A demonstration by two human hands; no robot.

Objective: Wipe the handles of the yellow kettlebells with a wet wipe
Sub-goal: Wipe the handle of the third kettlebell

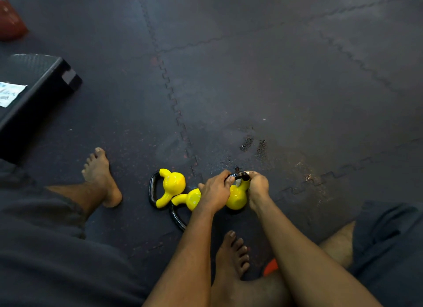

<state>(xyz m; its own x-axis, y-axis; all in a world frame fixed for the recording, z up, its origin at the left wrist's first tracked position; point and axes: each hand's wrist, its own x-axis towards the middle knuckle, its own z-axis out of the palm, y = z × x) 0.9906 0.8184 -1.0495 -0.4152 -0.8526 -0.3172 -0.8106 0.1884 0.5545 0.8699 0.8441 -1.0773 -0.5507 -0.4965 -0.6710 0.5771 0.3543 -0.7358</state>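
Holds the upright kettlebell (238, 199) on the floor mat (286, 89) with both hands, yellow body down and black handle (239, 175) on top. Grips the left end of that handle with the left hand (216, 192), fingers curled over the bar, thumb tip resting on its top. Pinches the wet wipe (238, 182) against the right end of the handle with the right hand (258, 185), fingers curled tight, a pale scrap of the wipe hanging just under the bar between the two hands. Keeps the yellow body directly below and between both wrists, partly hidden by the left hand.

Leaves the second kettlebell (191, 199) on its side just left of the left hand, touching or nearly touching the upright one, its black loop pointing back toward the right foot (233, 251). Leaves the third kettlebell (172, 183) on its side too, touching the second, its black loop turned left toward the left foot (100, 176).

Sits with bare feet on the mat, dark shorts covering both thighs. Farther left, well apart from the kettlebells: a black step (34, 89) with a white packet (10, 93) on top. At the top left corner, part of a red thing (9, 15). Beside the right forearm, a small orange thing (271, 266), too hidden to tell what.
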